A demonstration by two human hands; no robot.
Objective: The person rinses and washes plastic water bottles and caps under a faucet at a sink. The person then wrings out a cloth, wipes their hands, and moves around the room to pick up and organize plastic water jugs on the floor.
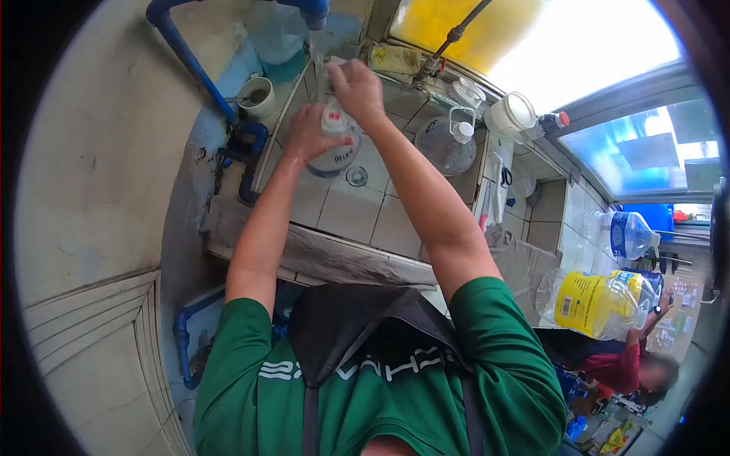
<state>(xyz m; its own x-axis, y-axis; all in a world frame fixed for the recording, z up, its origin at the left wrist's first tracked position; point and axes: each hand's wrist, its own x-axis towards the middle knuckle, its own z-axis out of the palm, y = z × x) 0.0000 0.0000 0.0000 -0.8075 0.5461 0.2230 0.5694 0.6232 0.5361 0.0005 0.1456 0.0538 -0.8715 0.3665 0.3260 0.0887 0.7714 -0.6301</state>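
Observation:
A clear plastic jug (334, 161) with dark handwriting on its side and a white cap with a red mark stands in the tiled sink (356, 214). My left hand (310, 135) is closed around its upper part, thumb across the front. Above the cap, my right hand (357, 90) is raised beside running water from the blue pipe's tap (315, 17). Its fingers are bent together; whatever they hold, if anything, is hidden. A second clear jug (447, 146) with a white cap and handle stands to the right in the sink.
A white cup (256, 96) with a spoon in it stands left of the sink. At the right are a white tub (510, 114), a yellow-labelled bottle (585, 304) and a blue-labelled bottle (630, 234). A grey cloth (327, 258) hangs along the sink's front edge. Another person (620, 368) is at far right.

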